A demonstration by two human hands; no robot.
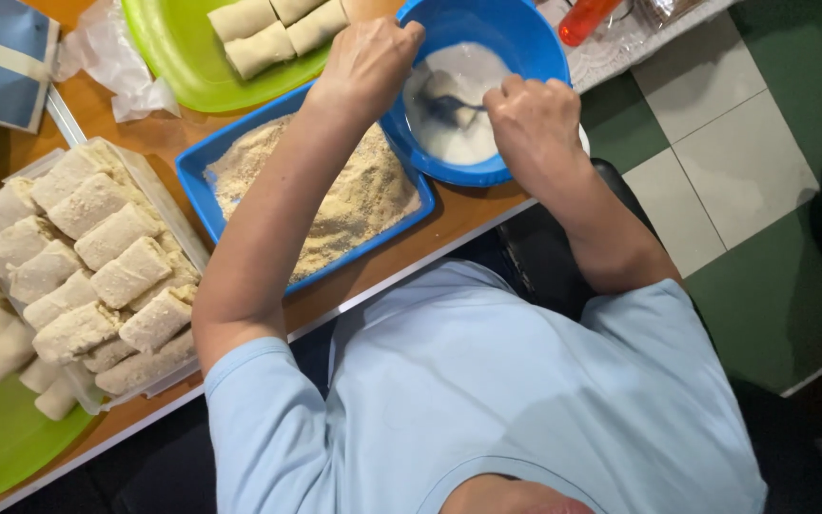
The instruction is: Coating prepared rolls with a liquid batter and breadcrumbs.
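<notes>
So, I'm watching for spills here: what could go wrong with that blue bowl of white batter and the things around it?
1. The round blue plastic bowl sits close to the table edge; a hard stir by the right hand might tip it floorward.
2. The left hand steadies the rim from above the blue rectangular tray of breadcrumbs; batter dripping off could clump the crumbs.
3. The clear container of breaded rolls looks overfilled; a nudge could topple some.

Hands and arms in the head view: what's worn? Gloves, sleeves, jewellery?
Both hands bare: left hand and right hand have no gloves, and no rings or watch show. Forearms are bare up to the short sleeves of a light blue T-shirt, plain, with no markings visible.
</notes>
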